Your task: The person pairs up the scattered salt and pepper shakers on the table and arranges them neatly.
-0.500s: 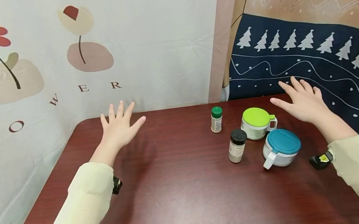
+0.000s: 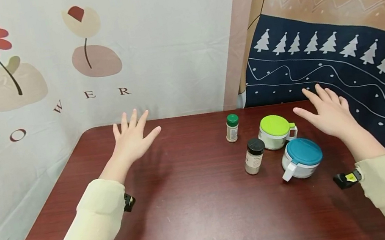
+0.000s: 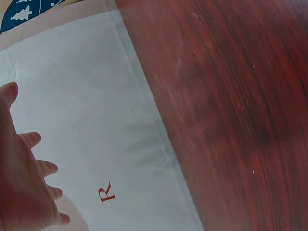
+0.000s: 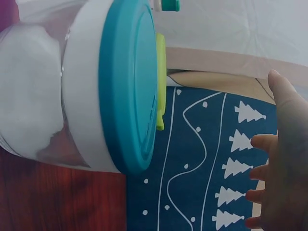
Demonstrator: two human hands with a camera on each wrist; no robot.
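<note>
My left hand (image 2: 131, 141) is held up over the far left part of the table, its fingers spread and nothing in them. On the right side, my right hand (image 2: 328, 113) hovers beside two lidded jars, fingers spread and touching nothing. The nearer jar has a blue lid (image 2: 304, 151) and a white handle; in the right wrist view white contents show through the clear wall of this blue-lidded jar (image 4: 33, 86). Behind it stands a jar with a lime-green lid (image 2: 275, 126). To their left are a black-capped shaker bottle (image 2: 254, 159) and a smaller green-capped bottle (image 2: 232, 130).
The dark red wooden table (image 2: 202, 221) meets a white cloth (image 2: 173, 54) with printed flowers at the back. A navy cloth with white trees (image 2: 321, 58) hangs at the right edge. Small black devices sit at both wrists.
Both hands have shifted slightly to the right and a little back toward me. The jars and bottles stand where they were.
</note>
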